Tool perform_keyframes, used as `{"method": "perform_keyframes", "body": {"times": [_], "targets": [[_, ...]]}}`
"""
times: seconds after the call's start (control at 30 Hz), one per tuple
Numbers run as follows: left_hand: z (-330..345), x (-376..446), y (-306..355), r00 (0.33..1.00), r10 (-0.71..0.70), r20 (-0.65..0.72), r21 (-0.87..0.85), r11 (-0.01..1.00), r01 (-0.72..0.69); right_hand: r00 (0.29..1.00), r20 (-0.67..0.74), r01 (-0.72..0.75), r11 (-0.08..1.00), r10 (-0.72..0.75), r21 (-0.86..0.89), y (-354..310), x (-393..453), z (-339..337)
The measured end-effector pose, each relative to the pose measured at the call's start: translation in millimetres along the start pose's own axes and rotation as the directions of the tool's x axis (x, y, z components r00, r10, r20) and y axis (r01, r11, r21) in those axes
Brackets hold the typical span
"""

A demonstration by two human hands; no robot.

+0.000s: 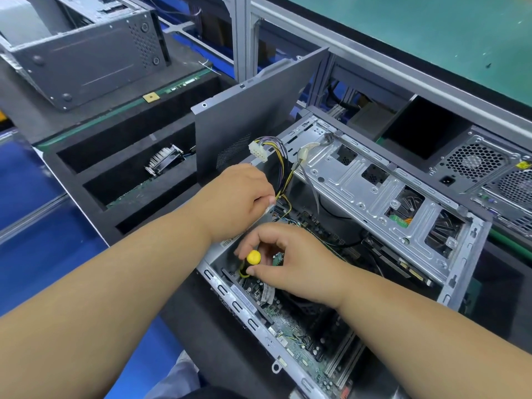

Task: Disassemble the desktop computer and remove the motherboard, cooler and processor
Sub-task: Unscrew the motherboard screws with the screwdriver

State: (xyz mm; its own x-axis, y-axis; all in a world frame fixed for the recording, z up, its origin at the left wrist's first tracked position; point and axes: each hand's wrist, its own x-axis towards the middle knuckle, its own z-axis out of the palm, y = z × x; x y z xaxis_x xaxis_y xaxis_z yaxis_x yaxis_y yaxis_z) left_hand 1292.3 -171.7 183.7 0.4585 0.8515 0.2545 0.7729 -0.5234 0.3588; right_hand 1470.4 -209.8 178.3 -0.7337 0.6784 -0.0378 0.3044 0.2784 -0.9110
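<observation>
An open computer case (339, 254) is lying on its side on a dark workbench (178, 306), its inside facing up. The motherboard (299, 338) is sitting on the floor of the case, green and crowded with small parts.

The right hand (290, 260) is reaching down into the case, its fingers and thumb curling round a screwdriver (251, 262) with a yellow cap; the tool is standing nearly upright over the near corner of the board, and its tip is hidden. The left hand (236, 197) is hovering just above and behind the right one, its fingers pinching a bundle of yellow, black and purple wires (283, 168) and lifting them clear of the board. The wires are ending in a white plug (257, 149) that is hanging in the air beside a gray side panel (253, 110), which is standing tilted against the case's far edge.

A silver drive cage (383, 197) is spanning the upper part of the case. In a slot of a black foam tray (95, 185) to the left, a finned metal cooler (165, 162) is lying. A second case (83, 61) is resting at the top left, and another computer's back (489, 171) is showing at the right.
</observation>
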Motion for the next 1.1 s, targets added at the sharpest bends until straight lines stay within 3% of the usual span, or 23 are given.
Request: {"method": "perform_keyframes", "body": {"times": [0.23, 0.47, 0.67, 0.93, 1.1], "targets": [[-0.5, 0.7, -0.4, 1.000, 0.001, -0.004, -0.001, 1.000, -0.001, 0.996, -0.068, 0.061, 0.998, -0.061, -0.010, -1.0, 1.6, 2.4], [0.2, 0.6, -1.7, 1.000, 0.000, -0.002, -0.007, 1.000, 0.000, 0.998, -0.051, -0.046, 0.999, 0.047, 0.026, 2.6, 0.8, -1.2], [0.4, 0.6, -2.0, 1.000, -0.009, 0.008, 0.001, 1.000, 0.009, 0.997, -0.054, 0.046, 0.999, -0.047, -0.021, -1.0, -0.3, 1.2], [-0.5, 0.4, -1.1, 1.000, -0.002, 0.004, -0.005, 1.000, 0.002, 0.995, -0.058, -0.076, 0.996, 0.078, 0.048, 2.3, 1.2, -2.8], [-1.2, 0.9, -1.6, 1.000, -0.005, 0.004, -0.006, 1.000, 0.005, 0.997, -0.012, -0.076, 0.992, 0.078, 0.104, 2.0, 0.8, -1.4]]}}
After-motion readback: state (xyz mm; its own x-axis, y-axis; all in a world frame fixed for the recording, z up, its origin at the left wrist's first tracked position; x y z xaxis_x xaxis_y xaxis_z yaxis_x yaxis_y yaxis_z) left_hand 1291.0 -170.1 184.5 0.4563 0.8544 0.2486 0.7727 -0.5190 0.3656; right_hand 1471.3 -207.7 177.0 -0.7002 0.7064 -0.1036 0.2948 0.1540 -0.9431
